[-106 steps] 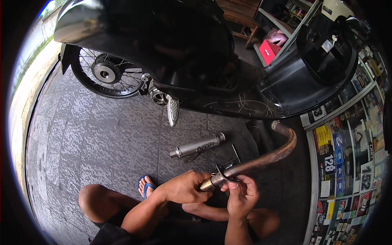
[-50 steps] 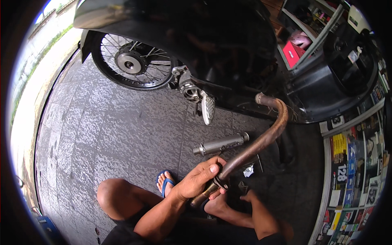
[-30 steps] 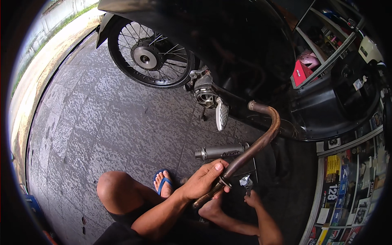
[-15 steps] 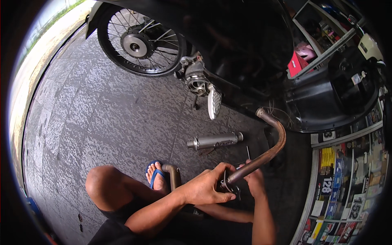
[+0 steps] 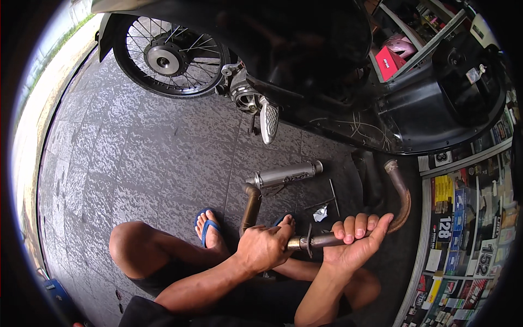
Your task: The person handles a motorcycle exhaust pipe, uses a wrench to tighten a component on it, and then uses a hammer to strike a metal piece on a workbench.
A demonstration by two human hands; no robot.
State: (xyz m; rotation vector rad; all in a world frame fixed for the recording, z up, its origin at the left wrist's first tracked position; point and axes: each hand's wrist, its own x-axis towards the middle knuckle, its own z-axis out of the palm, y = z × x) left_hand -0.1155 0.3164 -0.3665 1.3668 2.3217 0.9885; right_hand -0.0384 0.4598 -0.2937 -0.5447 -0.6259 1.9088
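Brown metal pipe (image 5: 324,240) sits in clasping fingers: left hand (image 5: 264,248) near its flange (image 5: 310,240), right hand (image 5: 354,248) toward the floor's (image 5: 169,158) right edge.

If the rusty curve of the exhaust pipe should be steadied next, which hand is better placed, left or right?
Right, I would judge: the right hand holds the exhaust pipe close beside the rusty curve, while the left hand grips it beyond the flange, farther away.

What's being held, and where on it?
A bent metal exhaust pipe, in both hands: the left hand grips it left of the flange, the right hand between that flange and the bend at far right.
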